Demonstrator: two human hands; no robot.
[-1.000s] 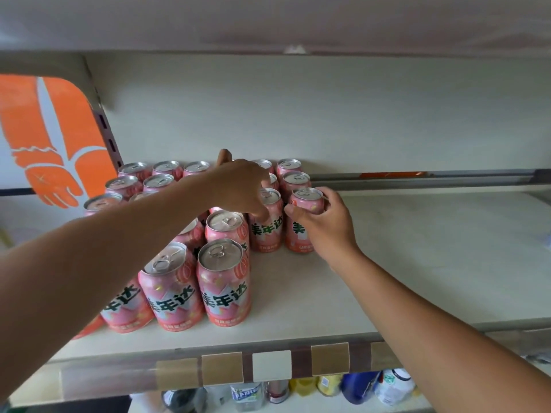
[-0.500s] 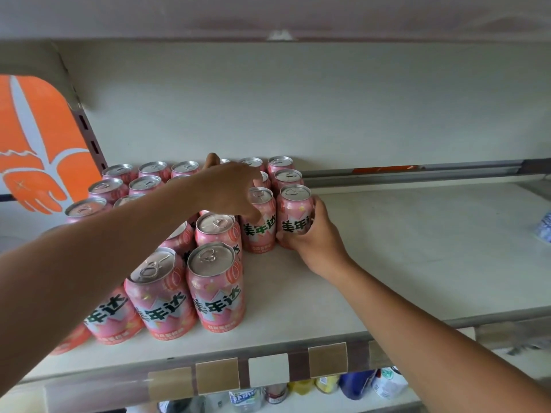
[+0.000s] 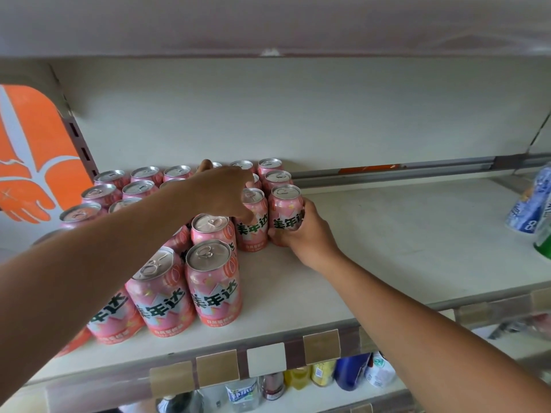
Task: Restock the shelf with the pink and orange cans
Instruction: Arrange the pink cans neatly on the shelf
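The shelf carries a block of pink cans packed against its left end and back wall. Its right part lies mostly bare, with only some blue cans at the far edge. The change over the last second is small but telling. The person's right grip, wrapped around the can at the block's right edge, has slid it leftward and back. The gap seen a second ago between it and its neighbour is now closed, and the two stand side by side, touching or all but touching, upright, labels facing forward. The can rests on the shelf as the third in the rightmost column, in line with the two cans behind it. The left grip has hardly moved. It hangs over the neighbour's top with fingers curved down along that can's left side, and whether it truly clasps the neighbour or only steadies it cannot be told. As a judgement, this can's placement is as good as done: the right grip only has to let go and draw back without nudging it out of line. The wide bare stretch to the right suggests that the restocking as a whole still has a long way to run.
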